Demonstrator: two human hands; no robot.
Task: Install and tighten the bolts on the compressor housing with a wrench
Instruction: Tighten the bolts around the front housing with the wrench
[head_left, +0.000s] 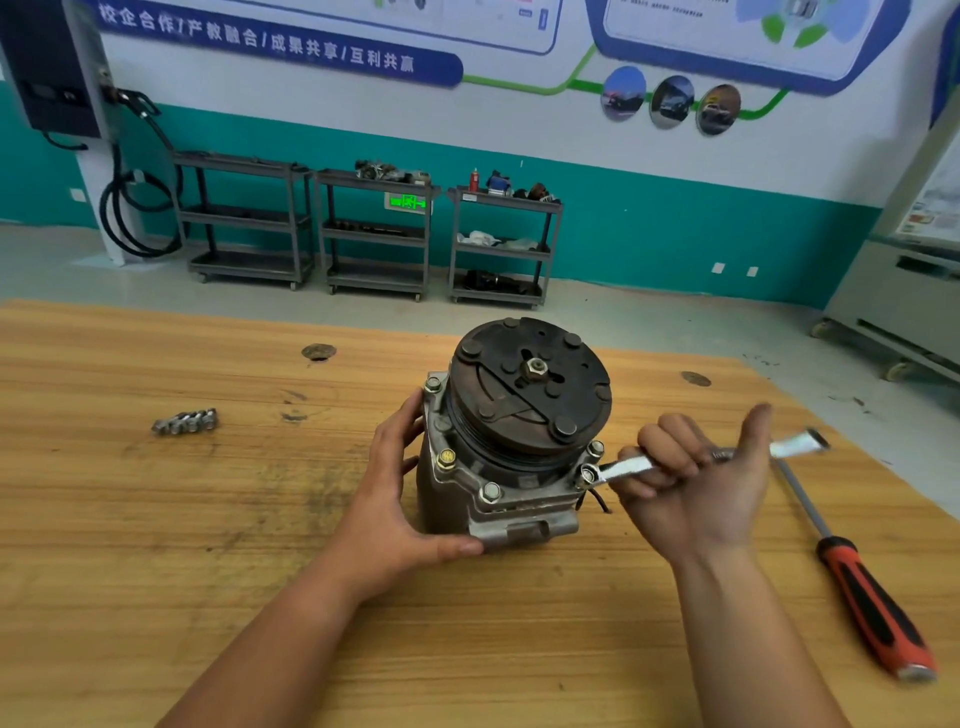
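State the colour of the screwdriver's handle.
The screwdriver handle is orange-red with black grip inserts; the head view, the only one, shows it.

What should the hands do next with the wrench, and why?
Probably swing the wrench a little to turn the bolt it sits on. The right hand grips the wrench, its end is on that bolt at the compressor flange, and the left hand steadies the compressor, so tightening looks ready.

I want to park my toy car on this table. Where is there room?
Bare table lies between the loose bolts and the left hand, and from the bolts to the near edge. Crowded right of the compressor: right hand, wrench, screwdriver.
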